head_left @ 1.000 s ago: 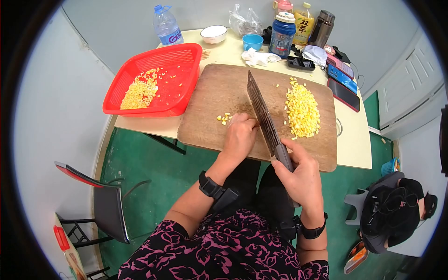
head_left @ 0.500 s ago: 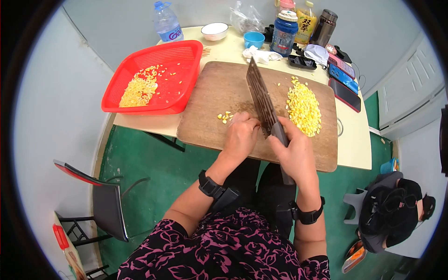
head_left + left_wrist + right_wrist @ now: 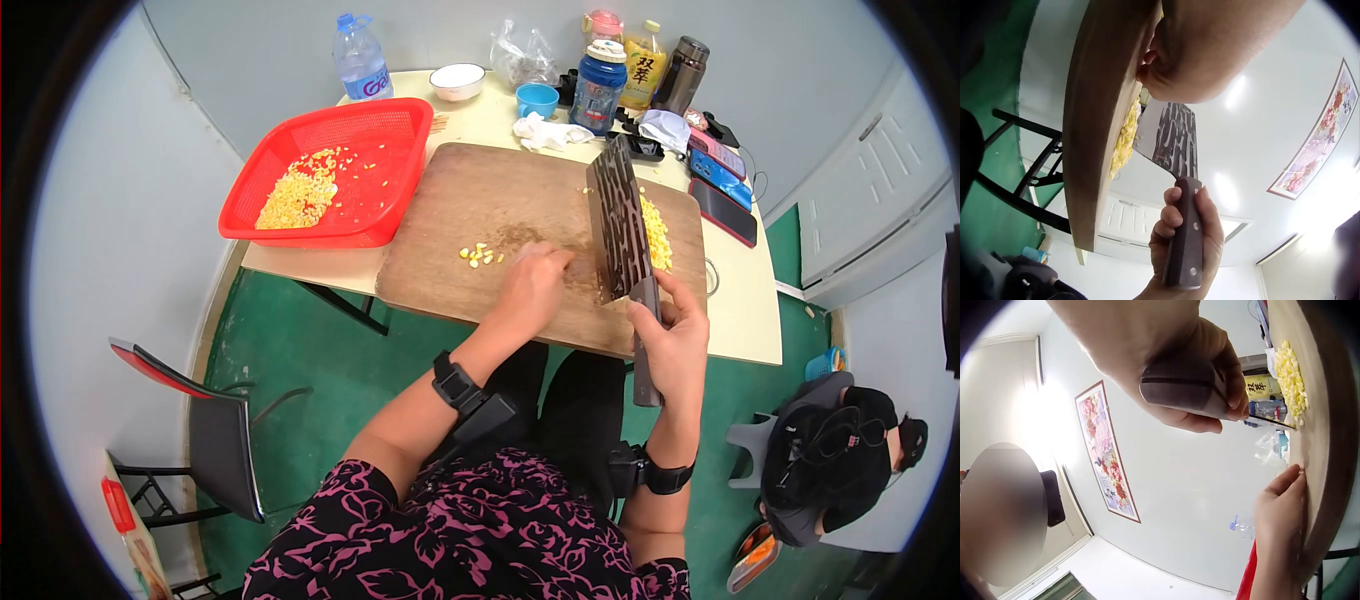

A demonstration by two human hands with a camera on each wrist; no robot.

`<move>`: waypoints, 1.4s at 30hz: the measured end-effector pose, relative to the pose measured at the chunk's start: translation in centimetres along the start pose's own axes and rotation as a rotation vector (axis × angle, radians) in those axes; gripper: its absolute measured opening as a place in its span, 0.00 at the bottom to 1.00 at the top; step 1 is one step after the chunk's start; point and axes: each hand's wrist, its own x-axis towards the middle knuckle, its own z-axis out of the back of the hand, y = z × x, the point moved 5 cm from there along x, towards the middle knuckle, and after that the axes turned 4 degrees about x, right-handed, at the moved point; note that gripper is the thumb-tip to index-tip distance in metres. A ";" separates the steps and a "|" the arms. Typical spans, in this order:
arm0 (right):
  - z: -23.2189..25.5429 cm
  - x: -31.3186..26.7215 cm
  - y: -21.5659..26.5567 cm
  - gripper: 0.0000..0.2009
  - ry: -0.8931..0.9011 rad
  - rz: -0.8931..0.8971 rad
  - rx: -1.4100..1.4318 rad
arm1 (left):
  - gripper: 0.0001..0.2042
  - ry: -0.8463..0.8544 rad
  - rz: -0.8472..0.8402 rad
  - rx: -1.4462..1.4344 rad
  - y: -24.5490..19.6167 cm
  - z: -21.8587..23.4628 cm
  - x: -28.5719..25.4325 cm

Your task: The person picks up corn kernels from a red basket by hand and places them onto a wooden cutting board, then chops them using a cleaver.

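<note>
My right hand point(image 3: 672, 340) grips the dark handle of a cleaver point(image 3: 622, 225), its broad blade upright over the right part of the wooden cutting board point(image 3: 470, 190). The blade partly covers a pile of cut yellow corn kernels point(image 3: 655, 235). My left hand point(image 3: 538, 285) rests on the board left of the blade, fingers bent, thumb and fingertips close together in the right wrist view; I cannot tell if a kernel is between them. Several loose kernels point(image 3: 480, 256) lie just left of this hand. The cleaver's handle point(image 3: 1185, 240) shows inside the curled right fingers in the left wrist view.
A red basket point(image 3: 395, 150) holding more kernels stands left of the board. Along the back are a water bottle point(image 3: 362, 62), a white bowl point(image 3: 457, 84), a blue cup point(image 3: 537, 98) and a blue jar point(image 3: 598, 92). Phones point(image 3: 722, 212) lie at the right edge.
The cleaver and right hand have moved right, and the blade now stands before the kernel pile. My left hand has shifted slightly right, away from the loose kernels.
</note>
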 end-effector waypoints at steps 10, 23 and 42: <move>1.1 -1.7 0.3 0.22 -0.007 0.029 -0.088 | 0.14 -0.140 0.256 0.002 3.8 4.9 0.8; -2.0 -1.2 0.0 0.23 0.122 0.155 -0.405 | 0.04 0.058 0.170 0.312 5.7 7.0 -1.2; -2.3 -1.9 -1.1 0.24 0.175 0.041 -0.185 | 0.03 -0.153 -0.038 0.117 -0.1 1.9 -1.7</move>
